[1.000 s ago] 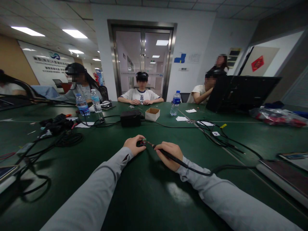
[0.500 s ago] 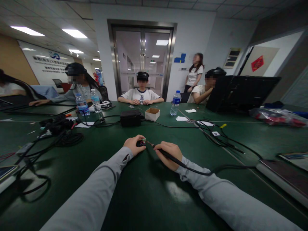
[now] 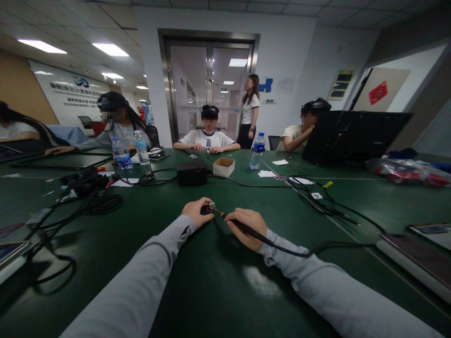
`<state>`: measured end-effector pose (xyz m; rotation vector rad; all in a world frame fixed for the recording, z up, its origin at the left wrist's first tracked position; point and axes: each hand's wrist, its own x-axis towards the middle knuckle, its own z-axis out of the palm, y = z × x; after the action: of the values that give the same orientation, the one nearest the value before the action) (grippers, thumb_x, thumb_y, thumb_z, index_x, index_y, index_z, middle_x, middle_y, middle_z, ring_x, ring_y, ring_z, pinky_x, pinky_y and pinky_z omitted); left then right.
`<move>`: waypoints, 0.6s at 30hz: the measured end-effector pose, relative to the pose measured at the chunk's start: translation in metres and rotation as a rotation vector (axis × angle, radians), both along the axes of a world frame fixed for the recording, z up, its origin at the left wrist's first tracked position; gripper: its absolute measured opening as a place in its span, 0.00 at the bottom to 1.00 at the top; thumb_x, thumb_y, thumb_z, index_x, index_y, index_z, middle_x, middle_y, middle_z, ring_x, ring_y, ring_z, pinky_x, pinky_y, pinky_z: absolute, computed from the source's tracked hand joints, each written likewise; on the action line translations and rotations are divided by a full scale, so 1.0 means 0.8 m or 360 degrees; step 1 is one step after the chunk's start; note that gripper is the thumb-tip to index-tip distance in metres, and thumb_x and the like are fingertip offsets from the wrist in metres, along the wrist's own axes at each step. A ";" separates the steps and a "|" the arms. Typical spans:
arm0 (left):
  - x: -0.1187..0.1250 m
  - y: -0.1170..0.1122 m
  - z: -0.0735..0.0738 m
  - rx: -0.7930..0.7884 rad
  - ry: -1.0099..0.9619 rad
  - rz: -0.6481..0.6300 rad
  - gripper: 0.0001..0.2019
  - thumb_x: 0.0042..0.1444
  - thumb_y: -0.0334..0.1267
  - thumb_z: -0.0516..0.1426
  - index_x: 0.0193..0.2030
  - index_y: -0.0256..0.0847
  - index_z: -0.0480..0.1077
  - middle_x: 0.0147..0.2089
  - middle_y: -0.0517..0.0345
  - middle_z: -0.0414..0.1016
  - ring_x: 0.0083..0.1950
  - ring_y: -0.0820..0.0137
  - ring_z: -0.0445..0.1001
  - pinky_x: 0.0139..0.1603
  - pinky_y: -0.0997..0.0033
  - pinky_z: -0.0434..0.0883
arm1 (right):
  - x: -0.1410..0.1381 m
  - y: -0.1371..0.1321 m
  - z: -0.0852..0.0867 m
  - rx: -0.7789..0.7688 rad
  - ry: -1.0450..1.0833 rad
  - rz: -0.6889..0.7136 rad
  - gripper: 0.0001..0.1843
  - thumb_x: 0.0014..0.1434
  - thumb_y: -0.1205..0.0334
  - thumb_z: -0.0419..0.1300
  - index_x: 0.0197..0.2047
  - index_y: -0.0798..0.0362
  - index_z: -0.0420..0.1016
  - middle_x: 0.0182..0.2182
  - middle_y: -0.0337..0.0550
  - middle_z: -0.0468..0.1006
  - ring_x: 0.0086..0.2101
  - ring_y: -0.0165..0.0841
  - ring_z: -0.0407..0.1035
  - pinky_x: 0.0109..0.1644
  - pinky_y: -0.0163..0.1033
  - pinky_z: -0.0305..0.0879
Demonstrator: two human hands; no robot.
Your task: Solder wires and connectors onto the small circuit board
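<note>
1. Lower centre of the frame: a dark green tabletop (image 3: pixel 211 281), with a pale patch of glare, runs between two grey sleeves (image 3: pixel 141 263).
2. Centre: the left hand (image 3: pixel 193 212) has its fingers clamped on a small circuit board (image 3: pixel 212 205) held just above the tabletop.
3. Right of it, the fingers of the right hand (image 3: pixel 252 219) are closed around a soldering iron (image 3: pixel 246 229); its tip points at the circuit board, and whether they touch I cannot tell.
4. Middle left: a heap of black cables (image 3: pixel 102 203); middle right, more cords (image 3: pixel 327 209).
5. Beyond the hands: a black box (image 3: pixel 192 173) beside an open white box (image 3: pixel 221 170), with a water bottle (image 3: pixel 257 152) further right.
6. Right, towards the far edge: a black monitor (image 3: pixel 355 138).
7. Upper centre: a seated person (image 3: pixel 208 140) at the far edge, a standing person (image 3: pixel 250 112), and a metal-framed glass door (image 3: pixel 190 70).
8. Upper left: a wall sign (image 3: pixel 79 91) under lit ceiling panels (image 3: pixel 111 49).
</note>
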<state>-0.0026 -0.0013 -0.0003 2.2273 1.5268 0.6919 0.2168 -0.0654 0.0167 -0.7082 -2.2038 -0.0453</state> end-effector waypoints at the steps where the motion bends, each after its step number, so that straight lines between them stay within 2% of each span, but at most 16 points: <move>1: 0.000 0.000 0.000 0.0000 0.0005 0.0001 0.21 0.49 0.42 0.61 0.51 0.47 0.67 0.52 0.59 0.78 0.57 0.62 0.74 0.58 0.63 0.69 | 0.000 0.000 0.000 -0.0005 -0.0010 -0.0003 0.08 0.65 0.63 0.52 0.39 0.51 0.72 0.31 0.41 0.77 0.29 0.29 0.71 0.36 0.33 0.64; 18: 0.001 0.001 -0.001 -0.0018 -0.0022 -0.0009 0.20 0.48 0.42 0.62 0.50 0.47 0.67 0.53 0.59 0.78 0.59 0.64 0.73 0.60 0.64 0.68 | 0.000 -0.001 0.000 0.0063 0.0071 -0.0010 0.07 0.64 0.64 0.53 0.37 0.51 0.72 0.29 0.40 0.77 0.27 0.29 0.70 0.34 0.34 0.63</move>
<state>-0.0020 -0.0002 -0.0011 2.2135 1.5134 0.6934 0.2165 -0.0659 0.0165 -0.6877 -2.1522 -0.0754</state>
